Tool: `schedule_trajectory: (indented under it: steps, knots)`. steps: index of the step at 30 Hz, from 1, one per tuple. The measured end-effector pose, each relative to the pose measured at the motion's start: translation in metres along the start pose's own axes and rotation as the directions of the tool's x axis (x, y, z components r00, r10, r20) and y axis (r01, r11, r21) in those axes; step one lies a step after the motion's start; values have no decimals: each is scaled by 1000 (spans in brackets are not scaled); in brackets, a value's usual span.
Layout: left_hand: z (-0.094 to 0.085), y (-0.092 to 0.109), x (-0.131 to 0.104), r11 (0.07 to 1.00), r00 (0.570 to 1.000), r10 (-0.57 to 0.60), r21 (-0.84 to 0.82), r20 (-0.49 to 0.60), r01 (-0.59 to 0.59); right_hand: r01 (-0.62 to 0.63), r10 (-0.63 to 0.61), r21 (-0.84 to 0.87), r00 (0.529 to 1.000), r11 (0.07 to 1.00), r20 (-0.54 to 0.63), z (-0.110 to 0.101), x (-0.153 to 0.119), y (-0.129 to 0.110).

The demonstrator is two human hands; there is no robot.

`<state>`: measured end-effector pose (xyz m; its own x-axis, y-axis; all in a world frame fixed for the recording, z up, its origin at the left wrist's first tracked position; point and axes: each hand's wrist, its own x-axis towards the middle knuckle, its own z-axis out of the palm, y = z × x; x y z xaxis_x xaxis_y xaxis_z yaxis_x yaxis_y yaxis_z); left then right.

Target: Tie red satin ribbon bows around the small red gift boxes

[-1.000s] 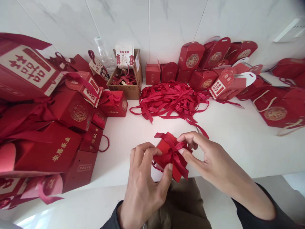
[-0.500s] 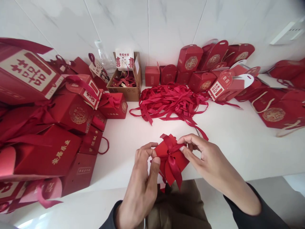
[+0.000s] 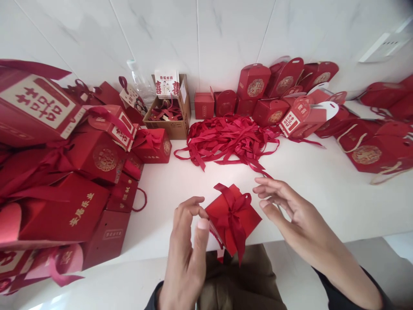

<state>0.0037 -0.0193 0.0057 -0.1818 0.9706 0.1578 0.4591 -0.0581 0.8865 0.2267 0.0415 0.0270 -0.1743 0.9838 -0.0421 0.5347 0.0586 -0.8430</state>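
Observation:
A red gift box [image 3: 253,218] stands at the table's front edge, seen from above. A red ribbon bow [image 3: 232,211] is tied across its top, one tail hanging down over the front. A twisted red cord shows at the box's lower left. My left hand [image 3: 189,241] is just left of the box, thumb and fingers apart; whether a fingertip touches the box's corner I cannot tell. To the right, my right hand [image 3: 287,211] hovers off the box with its fingers spread and nothing in them.
Behind the box lies a heap of loose red ribbons [image 3: 229,140]. Finished-looking red boxes [image 3: 106,159] are piled at left, beside a cardboard box [image 3: 174,125] of small items. More red boxes [image 3: 253,82] line the tiled wall, and handled ones [image 3: 368,146] stand at right on the white table [image 3: 155,224].
Both hands have let go of the ribbon bow and drawn apart, the left to the left and the right to the right. The bow's loop now stands free.

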Motion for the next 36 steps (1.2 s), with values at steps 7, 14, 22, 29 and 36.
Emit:
schedule_trajectory:
  steps: [7,14,22,29,36]
  knots:
    - [11,5,-3,982,995,96,163,-16,-92,-37,45,-120,997,992,64,15,-5,2]
    - [11,3,1,1000,1000,-1,31,19,1,-71,71,-2,993,997,96,20,-3,3]
    - [8,3,1,1000,998,6,10,63,-6,24,-24,-17,1000,1000,1,15,2,-6]
    - [9,17,27,991,994,107,86,-15,-105,36,-38,102,999,994,25,17,13,-14]
    - [19,27,54,961,974,203,168,99,-217,-3,-14,157,994,988,110,18,13,-13]
